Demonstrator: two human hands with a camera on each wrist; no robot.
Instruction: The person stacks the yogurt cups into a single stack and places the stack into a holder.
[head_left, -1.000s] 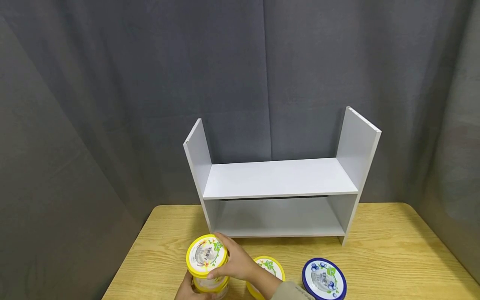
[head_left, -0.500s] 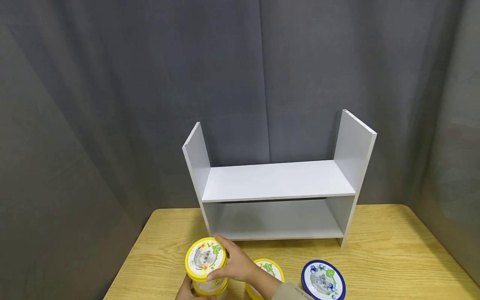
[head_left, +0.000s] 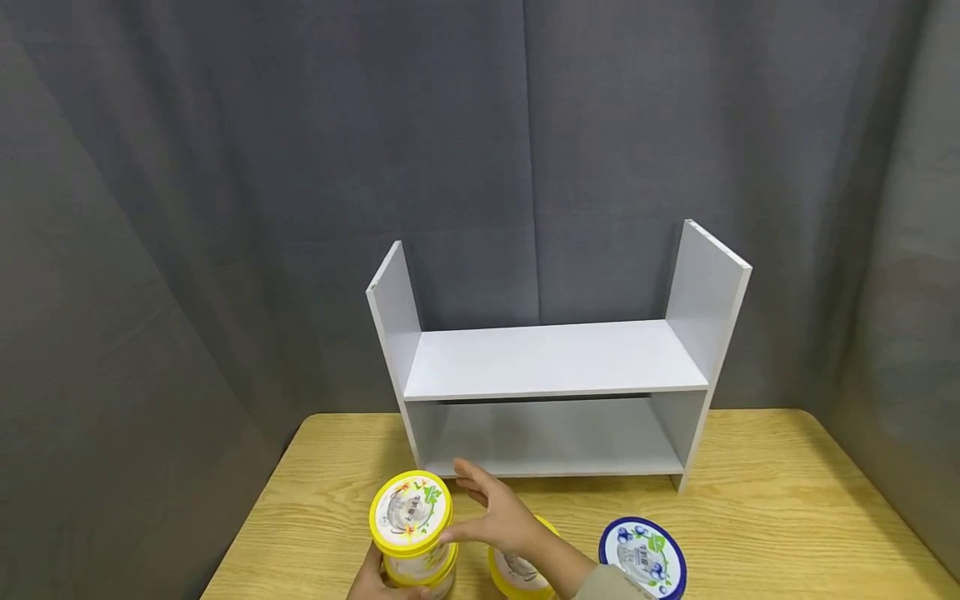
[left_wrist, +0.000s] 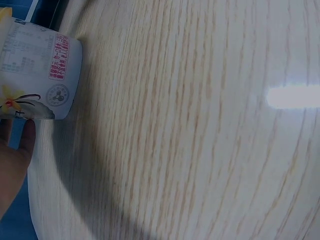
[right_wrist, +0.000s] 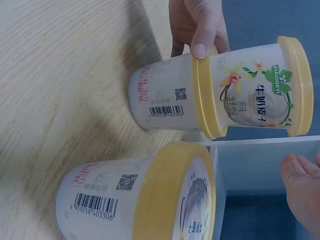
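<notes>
Two yellow-lidded ice cream tubs are stacked upright at the table's front left. The upper tub (head_left: 411,512) sits on the lid of the lower tub (right_wrist: 162,95). My left hand (head_left: 381,579) holds the lower tub near its lid, with the thumb on the rim in the right wrist view; its other fingers are partly hidden. Just right of the stack, my right hand (head_left: 495,518) has its fingers extended and spread. In the right wrist view these fingers are apart from the upper tub. Under my right wrist stands another yellow-lidded tub (head_left: 517,577), partly covered.
A blue-lidded tub (head_left: 645,557) with blueberry pictures stands farther right. Behind the tubs is a white two-tier shelf (head_left: 555,358) with raised side panels. The wooden table (head_left: 787,500) extends to both sides of it. Grey curtains (head_left: 480,150) surround the table.
My right hand has let go of the upper tub and moved a little to the right, its fingers now extended. My left hand and the stack stay in place.
</notes>
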